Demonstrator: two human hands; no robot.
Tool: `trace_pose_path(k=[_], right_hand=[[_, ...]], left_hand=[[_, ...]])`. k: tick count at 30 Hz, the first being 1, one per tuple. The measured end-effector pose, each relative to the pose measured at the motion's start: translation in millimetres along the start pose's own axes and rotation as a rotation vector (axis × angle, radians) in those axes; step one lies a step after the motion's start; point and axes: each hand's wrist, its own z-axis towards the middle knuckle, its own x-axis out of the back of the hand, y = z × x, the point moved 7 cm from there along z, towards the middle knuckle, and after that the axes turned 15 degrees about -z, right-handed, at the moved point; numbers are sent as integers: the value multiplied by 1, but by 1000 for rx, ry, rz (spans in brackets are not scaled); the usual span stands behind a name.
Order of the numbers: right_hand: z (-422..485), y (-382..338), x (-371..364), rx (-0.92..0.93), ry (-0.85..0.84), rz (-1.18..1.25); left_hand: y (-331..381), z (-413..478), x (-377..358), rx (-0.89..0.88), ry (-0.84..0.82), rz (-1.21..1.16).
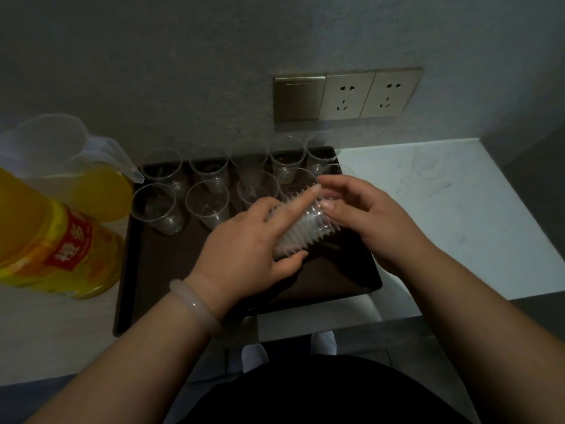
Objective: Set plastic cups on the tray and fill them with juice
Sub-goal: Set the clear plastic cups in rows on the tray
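Head view, left hand gripping nested cup stack, right hand pinching its top cup, tray below, juice bottle left

1. The light is dim and cool; the whole scene looks grey and underlit.
2. A grey, finely textured wall rises straight from the far edge of the worktop.
3. A brass-coloured outlet panel is set in the wall above the far edge: one blank switch plate on the left and two sockets beside it.
4. The worktop is pale, with faint marbled veins towards its right side.
5. Its right edge stops short of a darker side wall.
6. Below the near edge, dark floor shows.
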Motion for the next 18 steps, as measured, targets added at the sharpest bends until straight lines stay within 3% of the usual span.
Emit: trace_pose_path(k=[9,13,18], right_hand=[[3,7,21,-37,195,35],[-8,-8,55,95,426,-177],[-17,-15,57,240,396,-575]], left_hand=[[-11,9,-4,33,-16,12],[-22,4,-6,70,-39,16],[-29,1,-8,116,-48,-8]])
